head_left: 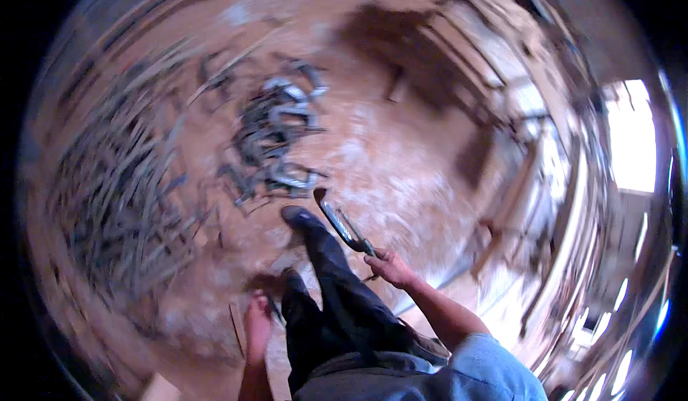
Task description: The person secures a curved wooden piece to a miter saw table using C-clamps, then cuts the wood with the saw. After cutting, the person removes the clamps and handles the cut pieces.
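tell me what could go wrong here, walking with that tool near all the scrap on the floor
1. The right hand carries a long metal tool close beside the leg; a swing might strike it.
2. A heap of curved metal pieces lies just ahead of the shoe, so a step could catch or roll on one.
3. The picture is motion-blurred, so footing is hard to judge.

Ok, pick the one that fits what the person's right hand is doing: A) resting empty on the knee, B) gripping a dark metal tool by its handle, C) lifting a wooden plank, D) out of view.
B: the right hand is closed around the handle of a dark metal tool that points up toward the floor ahead.
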{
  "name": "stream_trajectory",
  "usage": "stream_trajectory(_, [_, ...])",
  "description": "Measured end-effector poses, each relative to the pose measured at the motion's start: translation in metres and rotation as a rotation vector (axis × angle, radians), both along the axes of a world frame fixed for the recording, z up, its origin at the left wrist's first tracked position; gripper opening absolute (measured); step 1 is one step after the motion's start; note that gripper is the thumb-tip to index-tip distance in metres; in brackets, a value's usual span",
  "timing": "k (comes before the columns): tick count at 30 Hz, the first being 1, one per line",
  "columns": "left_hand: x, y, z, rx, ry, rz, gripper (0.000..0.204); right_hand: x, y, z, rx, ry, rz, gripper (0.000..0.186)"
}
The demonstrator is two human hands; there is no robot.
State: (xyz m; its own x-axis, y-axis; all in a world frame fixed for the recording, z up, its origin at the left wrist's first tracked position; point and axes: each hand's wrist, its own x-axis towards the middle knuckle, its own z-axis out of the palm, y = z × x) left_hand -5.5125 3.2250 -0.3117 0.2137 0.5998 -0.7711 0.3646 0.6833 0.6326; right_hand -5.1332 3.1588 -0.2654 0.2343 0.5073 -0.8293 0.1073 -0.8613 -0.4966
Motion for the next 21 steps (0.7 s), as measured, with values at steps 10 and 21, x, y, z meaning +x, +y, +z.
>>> stream_trajectory(10, [-0.226, 0.074, 0.007, -0.192, 0.610, -0.861, 0.021, -0.120, -0.451, 0.016, -0.397, -0.477, -0.743, 0.042])
stream_trajectory(21, [0.176, 0.081, 0.037, 0.392, 0.469, -1.063, 0.020, -0.380, -0.650, -0.008, -0.452, 0.154, -2.243, 0.031])
